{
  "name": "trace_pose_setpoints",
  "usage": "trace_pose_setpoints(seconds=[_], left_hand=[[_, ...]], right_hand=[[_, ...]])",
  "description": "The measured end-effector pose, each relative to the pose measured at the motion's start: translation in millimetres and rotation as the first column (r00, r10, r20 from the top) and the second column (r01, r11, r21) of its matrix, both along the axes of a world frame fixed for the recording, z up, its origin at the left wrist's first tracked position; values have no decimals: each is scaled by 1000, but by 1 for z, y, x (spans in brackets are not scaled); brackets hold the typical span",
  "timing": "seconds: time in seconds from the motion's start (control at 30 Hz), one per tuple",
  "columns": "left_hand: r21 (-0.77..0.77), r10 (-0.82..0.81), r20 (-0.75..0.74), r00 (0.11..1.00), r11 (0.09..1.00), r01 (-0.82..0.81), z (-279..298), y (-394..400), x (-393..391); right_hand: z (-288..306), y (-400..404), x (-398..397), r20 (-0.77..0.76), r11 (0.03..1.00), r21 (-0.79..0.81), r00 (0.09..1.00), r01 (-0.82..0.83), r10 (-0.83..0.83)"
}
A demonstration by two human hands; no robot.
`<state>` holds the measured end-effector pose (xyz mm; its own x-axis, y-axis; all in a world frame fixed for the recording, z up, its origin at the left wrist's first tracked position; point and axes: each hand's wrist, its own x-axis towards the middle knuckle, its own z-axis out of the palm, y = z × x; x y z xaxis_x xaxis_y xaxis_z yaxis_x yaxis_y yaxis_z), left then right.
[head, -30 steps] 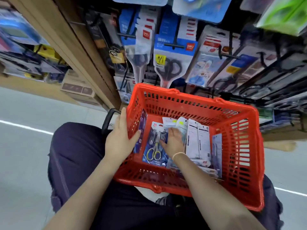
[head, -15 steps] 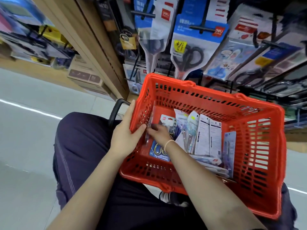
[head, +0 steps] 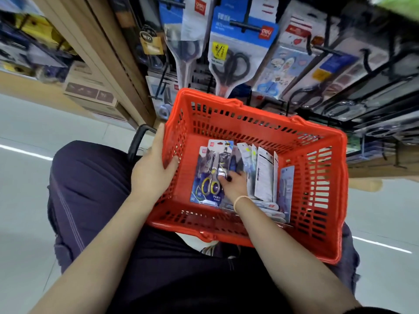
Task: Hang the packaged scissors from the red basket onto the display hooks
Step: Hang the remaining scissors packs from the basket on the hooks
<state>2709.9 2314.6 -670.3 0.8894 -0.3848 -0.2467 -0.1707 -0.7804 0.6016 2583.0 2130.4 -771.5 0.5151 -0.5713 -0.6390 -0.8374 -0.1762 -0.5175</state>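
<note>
Seen from above, a seated person holds a red basket (head: 322, 177) on their lap, close to a shop display. Their left hand (head: 152, 171) grips the basket's left wall, thumb hooked over the rim inside and fingers wrapped round the outside. Their right hand (head: 233, 183) reaches down into the basket, with its fingers curled onto a scissors pack (head: 210, 173); the thumb presses on the front of the card and the other fingers are hidden behind or beside it, so it seems to pinch the pack, though how firm the grip is I cannot tell. That pack has yellow-handled scissors on a dark printed card and leans near the basket's left side. Just to its right, more packs (head: 264, 175) stand on edge in a row, some white, one pale blue; a few lie flat on the basket floor.

Beyond the basket, black hooks (head: 247, 24) carry hanging scissors (head: 233, 62) in blue and white cards. A wooden post (head: 108, 55) stands to the left, with boxes (head: 90, 91) on the pale floor (head: 34, 137) beside it.
</note>
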Motion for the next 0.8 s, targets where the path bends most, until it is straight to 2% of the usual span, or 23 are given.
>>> trace_pose_setpoints(seconds=[0.2, 0.37, 0.53, 0.63, 0.7, 0.8], left_hand=[[27, -5, 34, 999, 1000, 5, 3, -1, -3], [23, 10, 24, 1000, 1000, -10, 4, -1, -4], [-12, 24, 4, 1000, 1000, -24, 2, -2, -2], [-20, 38, -8, 999, 999, -38, 0, -2, 0], [-32, 45, -17, 999, 998, -46, -1, -2, 0], [-52, 40, -25, 999, 998, -42, -2, -1, 1]], right_hand=[[-11, -2, 4, -63, 999, 35, 998, -26, 28], [-24, 4, 13, -32, 989, 43, 990, 141, -140], [-20, 2, 21, 25, 990, 112, 996, 83, -86], [-25, 1, 24, 45, 998, 60, 999, 15, -18], [-25, 1, 29, 0, 996, 48, 997, 75, -75], [-27, 3, 40, -36, 987, 112, 993, 113, -110]])
